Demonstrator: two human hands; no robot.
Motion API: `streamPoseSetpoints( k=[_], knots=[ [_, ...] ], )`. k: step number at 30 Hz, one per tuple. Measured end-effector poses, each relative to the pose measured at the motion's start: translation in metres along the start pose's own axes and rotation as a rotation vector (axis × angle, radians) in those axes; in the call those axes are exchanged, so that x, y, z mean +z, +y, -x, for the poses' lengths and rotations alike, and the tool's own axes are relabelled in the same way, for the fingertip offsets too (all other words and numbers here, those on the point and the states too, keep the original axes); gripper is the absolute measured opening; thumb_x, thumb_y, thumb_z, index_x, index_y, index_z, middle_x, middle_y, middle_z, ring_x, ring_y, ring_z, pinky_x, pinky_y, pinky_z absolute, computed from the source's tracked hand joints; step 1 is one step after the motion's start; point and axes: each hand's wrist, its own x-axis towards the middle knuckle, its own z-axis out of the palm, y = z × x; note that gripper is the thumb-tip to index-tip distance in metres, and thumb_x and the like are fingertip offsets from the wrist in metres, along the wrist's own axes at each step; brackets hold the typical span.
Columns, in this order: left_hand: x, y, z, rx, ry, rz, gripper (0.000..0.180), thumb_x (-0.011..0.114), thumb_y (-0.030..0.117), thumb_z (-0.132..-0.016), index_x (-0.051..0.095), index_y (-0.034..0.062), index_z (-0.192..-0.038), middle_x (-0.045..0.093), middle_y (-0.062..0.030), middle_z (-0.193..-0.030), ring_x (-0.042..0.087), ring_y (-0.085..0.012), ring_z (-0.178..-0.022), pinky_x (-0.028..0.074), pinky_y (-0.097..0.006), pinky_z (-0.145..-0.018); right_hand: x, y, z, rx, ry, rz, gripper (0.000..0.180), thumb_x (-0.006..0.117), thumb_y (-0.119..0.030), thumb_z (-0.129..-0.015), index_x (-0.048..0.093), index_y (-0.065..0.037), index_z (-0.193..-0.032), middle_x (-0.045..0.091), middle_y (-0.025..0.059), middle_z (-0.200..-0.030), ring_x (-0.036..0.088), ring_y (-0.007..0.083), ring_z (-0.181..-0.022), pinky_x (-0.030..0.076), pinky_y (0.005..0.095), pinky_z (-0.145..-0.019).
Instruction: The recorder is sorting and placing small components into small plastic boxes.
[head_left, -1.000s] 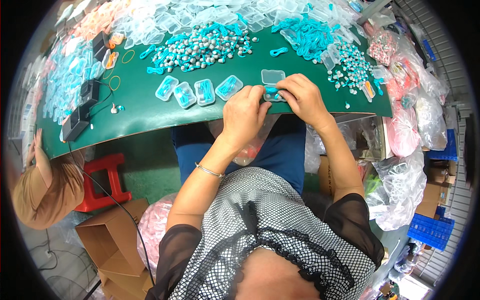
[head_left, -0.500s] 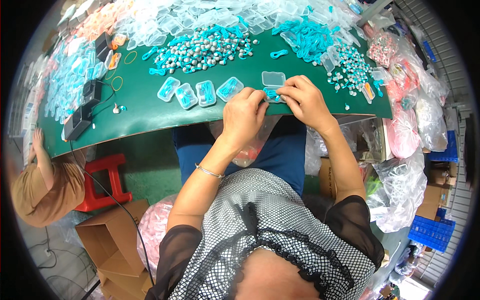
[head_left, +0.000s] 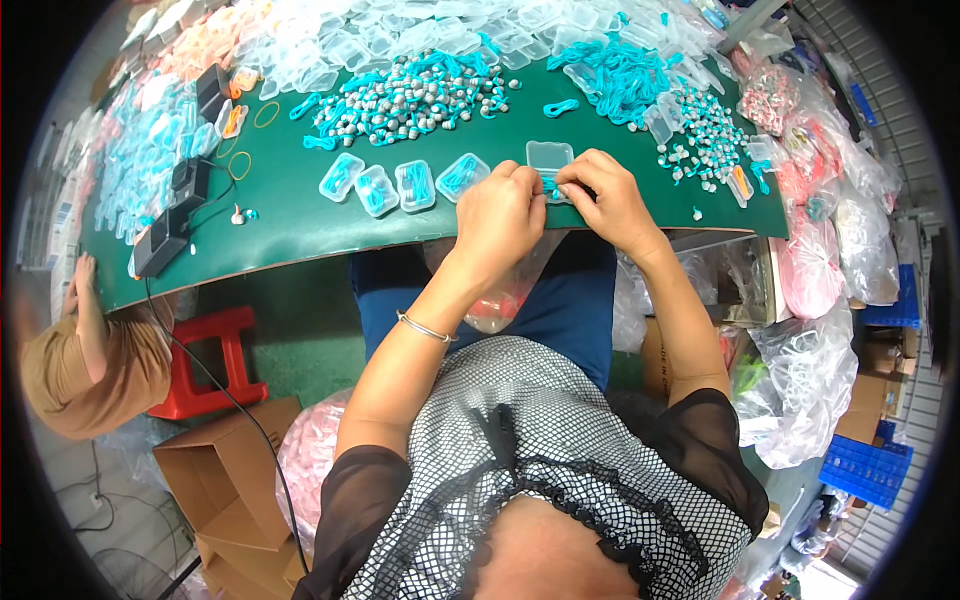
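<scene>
both hands are meeting at the near edge of the green mat (head_left: 300,225): the left hand (head_left: 500,215) and the right hand (head_left: 610,200) are pinching a small teal piece (head_left: 549,187) between their fingertips, closed on it. it is sitting just below an open clear plastic case (head_left: 549,156). to the left, four filled clear cases (head_left: 400,182) are lying in a row. farther out, a heap of teal and grey earplugs (head_left: 410,100) is spreading across the mat.
</scene>
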Motion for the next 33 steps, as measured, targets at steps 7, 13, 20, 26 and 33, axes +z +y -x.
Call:
streamPoseSetpoints(
  k=[7, 13, 20, 26, 33],
  knots=[
    [0.001, -0.007, 0.001, 0.124, 0.06, -0.061, 0.009, 0.071, 0.011, -0.08, 0.067, 0.0061, -0.088, 0.063, -0.0103, -0.082, 0.065, -0.0317, -0.071, 0.052, -0.042, -0.062, -0.002, 0.0, -0.003, 0.028, 0.0, -0.031, 0.01, 0.069, -0.002, -0.081, 0.067, -0.005, -0.09, 0.061, 0.0098, -0.084, 0.061, 0.029, -0.081, 0.05, 0.0385, -0.071],
    [-0.007, -0.003, 0.007, 0.036, 0.071, 0.012, 0.023, 0.075, 0.012, -0.08, 0.067, 0.0048, -0.1, 0.063, -0.0106, -0.085, 0.065, -0.0296, -0.072, 0.053, -0.04, -0.062, -0.008, 0.011, -0.021, 0.079, 0.049, 0.14, 0.019, 0.067, -0.007, -0.087, 0.068, -0.004, -0.106, 0.061, 0.01, -0.091, 0.061, 0.0257, -0.082, 0.05, 0.0358, -0.073],
    [0.0, -0.007, 0.012, 0.049, 0.052, -0.055, 0.03, 0.076, 0.015, -0.08, 0.067, 0.003, -0.106, 0.063, -0.0108, -0.089, 0.066, -0.031, -0.076, 0.053, -0.041, -0.065, 0.007, 0.026, -0.015, 0.178, 0.058, 0.045, 0.022, 0.073, -0.006, -0.082, 0.066, -0.002, -0.102, 0.06, 0.009, -0.094, 0.062, 0.0204, -0.079, 0.051, 0.0318, -0.071],
    [0.008, -0.011, 0.017, 0.178, 0.117, -0.124, 0.028, 0.071, 0.014, -0.081, 0.067, 0.0024, -0.107, 0.059, -0.009, -0.085, 0.063, -0.0276, -0.075, 0.052, -0.04, -0.064, 0.008, 0.01, -0.01, 0.134, 0.177, 0.021, 0.021, 0.075, -0.002, -0.079, 0.065, -0.003, -0.097, 0.059, 0.0096, -0.091, 0.062, 0.024, -0.07, 0.051, 0.0334, -0.061],
    [0.007, -0.013, 0.018, 0.249, 0.116, -0.163, 0.027, 0.069, 0.012, -0.082, 0.068, 0.0026, -0.108, 0.056, -0.0077, -0.082, 0.062, -0.0258, -0.075, 0.052, -0.039, -0.064, 0.001, 0.008, 0.003, -0.05, 0.25, 0.1, 0.02, 0.073, 0.0, -0.081, 0.067, -0.002, -0.1, 0.062, 0.0103, -0.095, 0.064, 0.0228, -0.075, 0.052, 0.033, -0.064]
  ],
)
